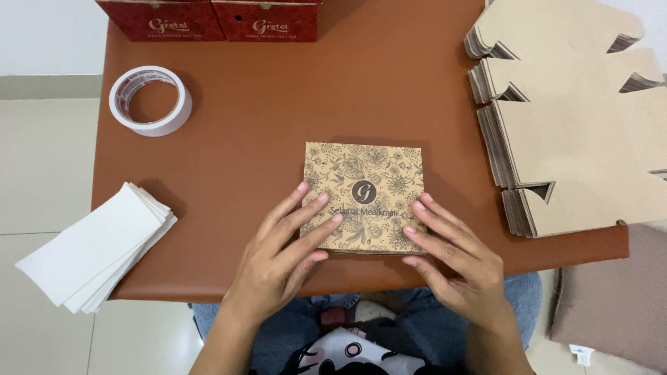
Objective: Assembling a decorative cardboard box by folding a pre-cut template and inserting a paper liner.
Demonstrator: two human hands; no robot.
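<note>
Hands [278, 257] [451, 257] on floral kraft box [368, 173]

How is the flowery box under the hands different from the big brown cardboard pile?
The flowery box is one folded-up square with a flower print and a dark round mark; the brown cardboard pile is many flat, plain sheets with notched edges. The box sits mid-table with the left hand and right hand resting on it; nobody touches the pile, which lies at the right edge. The pile spreads wider. Both are tan cardboard on the brown table.
</note>
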